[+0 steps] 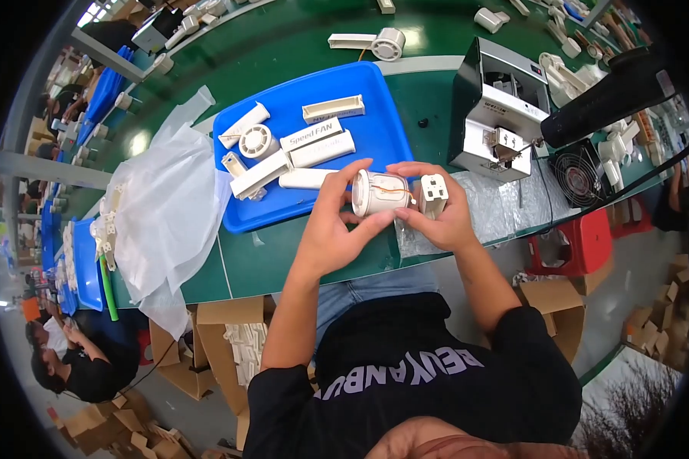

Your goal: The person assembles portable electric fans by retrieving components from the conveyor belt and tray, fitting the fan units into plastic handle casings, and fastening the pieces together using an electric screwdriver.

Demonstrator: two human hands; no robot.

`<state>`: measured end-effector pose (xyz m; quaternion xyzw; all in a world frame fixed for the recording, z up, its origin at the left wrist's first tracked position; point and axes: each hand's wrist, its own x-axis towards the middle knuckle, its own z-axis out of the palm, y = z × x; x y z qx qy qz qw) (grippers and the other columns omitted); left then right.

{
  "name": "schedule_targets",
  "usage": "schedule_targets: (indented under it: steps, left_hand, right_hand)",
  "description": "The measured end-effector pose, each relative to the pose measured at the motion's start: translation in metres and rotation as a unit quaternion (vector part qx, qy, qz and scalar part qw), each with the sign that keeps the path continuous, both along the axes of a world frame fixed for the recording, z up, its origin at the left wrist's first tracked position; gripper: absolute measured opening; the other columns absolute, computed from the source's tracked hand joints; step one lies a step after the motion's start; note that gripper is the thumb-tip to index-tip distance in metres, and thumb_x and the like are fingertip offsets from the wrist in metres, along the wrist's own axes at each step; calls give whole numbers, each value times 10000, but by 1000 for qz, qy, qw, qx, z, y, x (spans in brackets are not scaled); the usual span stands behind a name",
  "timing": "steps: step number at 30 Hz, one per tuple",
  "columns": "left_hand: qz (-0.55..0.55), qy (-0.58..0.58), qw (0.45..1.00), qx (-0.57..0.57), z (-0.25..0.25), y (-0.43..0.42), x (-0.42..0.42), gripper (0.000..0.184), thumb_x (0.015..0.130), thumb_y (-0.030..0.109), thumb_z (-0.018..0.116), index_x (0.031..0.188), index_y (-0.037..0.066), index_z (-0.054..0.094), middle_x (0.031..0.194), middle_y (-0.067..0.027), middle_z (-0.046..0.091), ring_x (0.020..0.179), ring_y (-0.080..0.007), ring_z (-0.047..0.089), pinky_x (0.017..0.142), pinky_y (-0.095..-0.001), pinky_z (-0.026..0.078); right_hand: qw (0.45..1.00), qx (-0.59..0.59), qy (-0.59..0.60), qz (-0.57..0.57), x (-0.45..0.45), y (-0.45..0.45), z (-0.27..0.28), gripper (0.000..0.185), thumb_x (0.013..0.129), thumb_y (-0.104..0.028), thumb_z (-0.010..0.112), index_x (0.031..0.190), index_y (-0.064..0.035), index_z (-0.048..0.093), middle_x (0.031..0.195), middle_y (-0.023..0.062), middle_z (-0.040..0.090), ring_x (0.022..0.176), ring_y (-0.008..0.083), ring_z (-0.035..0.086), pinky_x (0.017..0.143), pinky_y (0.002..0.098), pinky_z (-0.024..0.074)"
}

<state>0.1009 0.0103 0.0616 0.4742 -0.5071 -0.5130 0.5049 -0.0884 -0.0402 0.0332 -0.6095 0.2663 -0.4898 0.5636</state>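
My left hand (335, 233) is wrapped round a white round fan housing (380, 193), which has a thin orange wire along its side. My right hand (445, 218) holds a white rectangular part (433, 194) with small dark slots on its end face, its thumb beside the fan housing. Both pieces are close together above the front edge of the green table. Just behind them is a blue tray (394, 115) holding several white handle shells, one lettered "Speed FAN" (312, 133), and a round fan head (257, 141).
A metal machine (497, 115) stands at the right, near a black cylindrical device (608, 96) and a black fan (578, 174). Plastic film (172, 206) lies left of the tray. Cardboard boxes (230, 312) and a red stool (573, 246) are below. A co-worker (88, 359) sits at lower left.
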Motion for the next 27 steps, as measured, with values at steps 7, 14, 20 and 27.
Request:
schedule_targets:
  steps: [7,14,20,27]
  left_hand:
    - [-17,-104,994,13,-6,4,-10,607,800,114,799,1296,43,457,1190,-117,566,1089,-190,598,853,-327,549]
    - [-77,-124,989,-12,2,-1,-12,630,744,111,832,1257,22,478,1169,-93,539,1115,-194,555,904,-346,536]
    - [-78,-112,983,-122,-15,0,-34,549,731,102,777,1207,33,513,1089,-121,529,959,-265,583,840,-338,487]
    - [7,-115,986,-122,-29,-2,-65,172,868,79,618,1025,12,595,995,-141,559,868,-302,575,780,-354,467]
  right_hand:
    - [975,-160,154,-15,-23,6,20,391,713,-37,781,1086,-32,667,1190,138,614,1080,233,621,927,331,493]
    - [966,-182,181,16,-38,-7,36,308,690,-44,793,983,-57,699,962,95,676,818,201,657,696,305,509]
    - [977,-154,148,23,-38,-16,42,165,728,31,757,840,-33,655,780,76,674,703,179,649,617,283,499]
    - [1000,9,4,-24,-36,-17,45,544,740,-13,750,1220,4,495,766,6,512,649,108,490,623,245,426]
